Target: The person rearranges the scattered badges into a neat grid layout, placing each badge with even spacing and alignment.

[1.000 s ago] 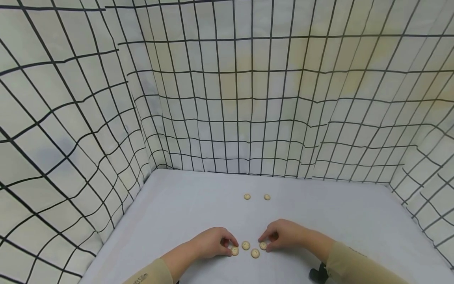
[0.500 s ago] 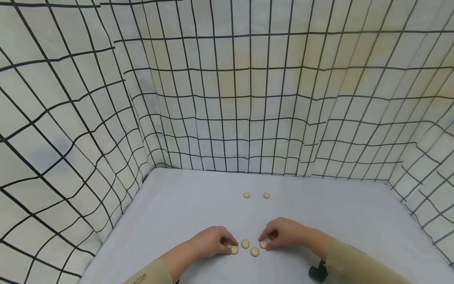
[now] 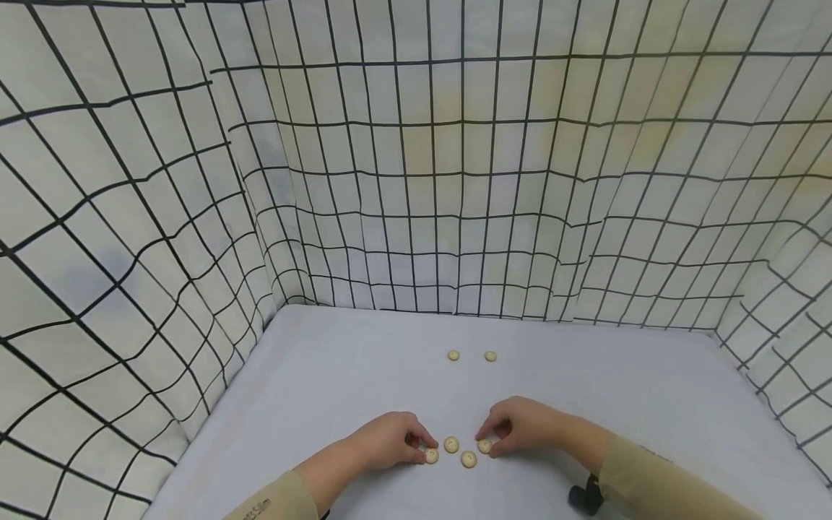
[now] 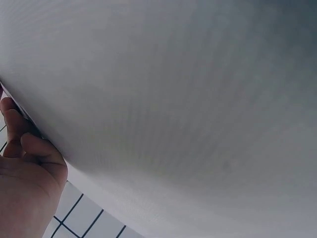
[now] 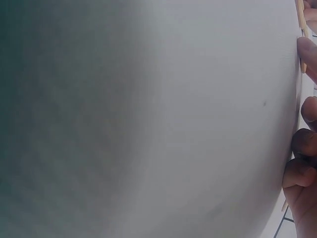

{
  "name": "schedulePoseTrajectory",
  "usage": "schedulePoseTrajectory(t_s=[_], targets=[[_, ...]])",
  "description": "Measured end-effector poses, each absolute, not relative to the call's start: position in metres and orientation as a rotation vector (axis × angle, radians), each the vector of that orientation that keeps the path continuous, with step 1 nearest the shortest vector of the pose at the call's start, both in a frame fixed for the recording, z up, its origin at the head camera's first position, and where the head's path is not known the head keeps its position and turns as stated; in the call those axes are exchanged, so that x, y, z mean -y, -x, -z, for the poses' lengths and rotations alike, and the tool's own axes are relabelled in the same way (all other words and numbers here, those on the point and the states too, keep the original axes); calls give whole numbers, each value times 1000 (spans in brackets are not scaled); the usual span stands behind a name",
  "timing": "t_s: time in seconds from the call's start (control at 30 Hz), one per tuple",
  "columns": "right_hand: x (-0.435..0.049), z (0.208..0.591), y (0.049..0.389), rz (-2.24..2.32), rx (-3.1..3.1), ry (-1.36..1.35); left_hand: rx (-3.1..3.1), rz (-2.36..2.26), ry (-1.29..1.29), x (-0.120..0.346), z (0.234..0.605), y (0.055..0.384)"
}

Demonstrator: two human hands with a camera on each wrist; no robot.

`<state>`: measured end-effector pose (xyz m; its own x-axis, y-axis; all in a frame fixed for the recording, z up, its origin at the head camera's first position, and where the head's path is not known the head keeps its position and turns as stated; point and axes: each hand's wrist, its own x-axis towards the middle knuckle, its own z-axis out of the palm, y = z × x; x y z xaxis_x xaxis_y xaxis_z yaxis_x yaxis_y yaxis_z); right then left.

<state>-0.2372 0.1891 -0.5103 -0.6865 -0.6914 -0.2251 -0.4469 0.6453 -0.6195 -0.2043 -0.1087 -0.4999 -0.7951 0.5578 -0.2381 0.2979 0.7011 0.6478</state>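
Left disc (image 3: 432,456): round, pale cream, with small dark marks on the upper face, too fine to read from here. It lies flat on the tabletop (image 3: 364,354), pinched by the left fingers (image 3: 427,436), well away from the far edge and nearer the left edge than the right. Right disc (image 3: 484,446): similar, also flat, pinched by the right fingers (image 3: 490,425), roughly midway between the side edges. The two lie apart.

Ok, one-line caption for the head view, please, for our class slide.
Left hand and right hand each pinch a pale disc; two middle discs lie between them, two far discs beyond.
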Motion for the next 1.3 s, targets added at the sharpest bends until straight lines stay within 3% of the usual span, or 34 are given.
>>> schedulePoseTrajectory(t_s=[1.3], targets=[[-208,504,240,864,-2464,755,-2506,-830,-700,109,499,205]])
